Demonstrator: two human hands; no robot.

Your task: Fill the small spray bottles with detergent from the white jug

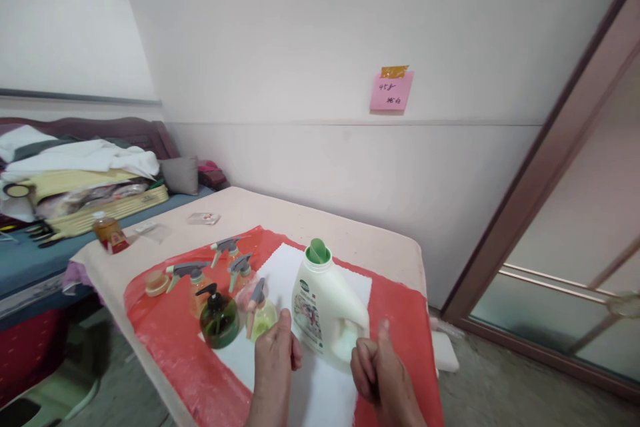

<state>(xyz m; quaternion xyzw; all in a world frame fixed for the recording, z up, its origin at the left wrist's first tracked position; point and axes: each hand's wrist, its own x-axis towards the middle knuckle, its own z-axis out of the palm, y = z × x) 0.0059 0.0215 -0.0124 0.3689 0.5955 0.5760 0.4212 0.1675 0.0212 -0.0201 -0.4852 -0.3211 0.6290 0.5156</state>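
Note:
A large white detergent jug stands upright on a white sheet, its cap off and a green pour spout showing in the mouth. My left hand is in front of the jug's left side, thumb up and fingers curled, with nothing visible in it. Curled the same way, my right hand is by the jug's handle side and appears to hold nothing. Left of the jug are a dark green pump bottle, a spray bottle with yellowish liquid, and several other trigger sprayers.
A red cloth lies under the sheet on the pale table. A small round jar and a bottle of amber liquid are at the left. Beyond is a piled bed; a sliding door stands right.

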